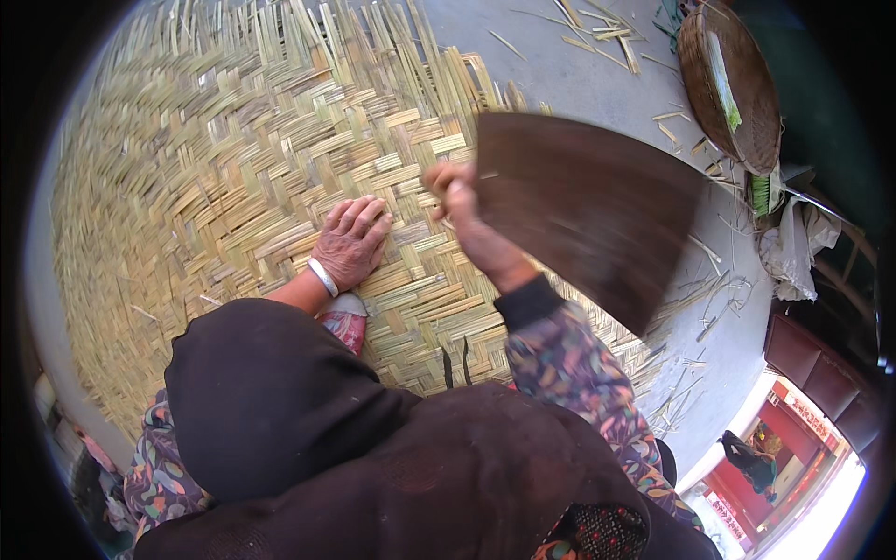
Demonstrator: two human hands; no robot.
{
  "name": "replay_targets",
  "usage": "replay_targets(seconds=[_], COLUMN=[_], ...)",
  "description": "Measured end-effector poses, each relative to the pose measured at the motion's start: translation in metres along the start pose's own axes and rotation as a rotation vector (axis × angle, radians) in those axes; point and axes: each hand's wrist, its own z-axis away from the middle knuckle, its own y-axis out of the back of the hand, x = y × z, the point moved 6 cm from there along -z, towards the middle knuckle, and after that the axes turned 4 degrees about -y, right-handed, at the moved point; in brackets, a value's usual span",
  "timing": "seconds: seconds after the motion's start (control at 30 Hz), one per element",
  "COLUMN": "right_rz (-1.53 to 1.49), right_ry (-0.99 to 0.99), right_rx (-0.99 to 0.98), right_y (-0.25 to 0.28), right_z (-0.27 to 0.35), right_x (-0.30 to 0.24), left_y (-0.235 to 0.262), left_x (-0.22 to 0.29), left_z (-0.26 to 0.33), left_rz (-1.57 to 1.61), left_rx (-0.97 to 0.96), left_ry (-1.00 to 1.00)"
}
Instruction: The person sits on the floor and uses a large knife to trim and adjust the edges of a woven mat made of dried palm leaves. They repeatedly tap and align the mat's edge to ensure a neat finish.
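A large mat (233,177) of split pale strips in a slanting twill weave spreads out before me, its far strips loose and unwoven. Palm down on the weave rests my left hand (352,243), fingers stretched out, with a silvery bangle at the wrist. My right hand (471,219) is raised just to the right, smeared by motion, its fingers curled at the narrow left end of a broad, flat, dark brown board (583,201). That board widens to the right, is blurred too, and hides the mat's right edge. Its exact kind cannot be told.
A round woven basket tray (747,93) with a pale green stalk stands at the far right. Loose strip scraps (602,37) litter the grey floor (518,79). A whitish plastic bag (798,245) lies below the tray. Two dark narrow strips (455,362) lie near my lap.
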Motion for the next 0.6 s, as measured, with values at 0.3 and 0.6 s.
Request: replay_targets(seconds=[0.3, 0.6], right_rz=[0.064, -0.191], right_ry=[-0.193, -0.084], right_rx=[-0.012, -0.063], right_y=[0.000, -0.034], right_z=[0.011, 0.000], right_x=[0.101, -0.022], left_y=[0.032, 0.044], left_x=[-0.015, -0.023], left_z=[0.027, 0.080], left_rz=[-0.032, -0.081], left_rx=[-0.064, 0.002], left_ry=[0.015, 0.176])
